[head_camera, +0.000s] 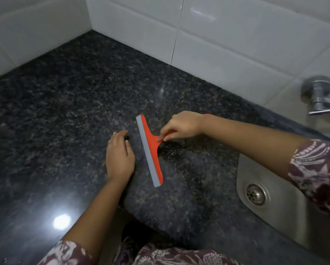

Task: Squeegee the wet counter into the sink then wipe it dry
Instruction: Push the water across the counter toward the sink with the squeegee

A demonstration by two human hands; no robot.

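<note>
One orange plastic squeegee (151,150), handle pinched by the right hand (181,125); left hand (119,155) rests palm-down, fingers relaxed, beside it; one steel sink (271,222) right of both.

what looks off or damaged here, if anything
The dark vertical seam between the white wall tiles behind the counter looks like cracked or missing grout. The squeegee, sink and tap look fine.

L grip (119,156) flat, palm down; R grip (181,126) pinching squeegee (149,148) w/ fingertips (160,138).
</note>
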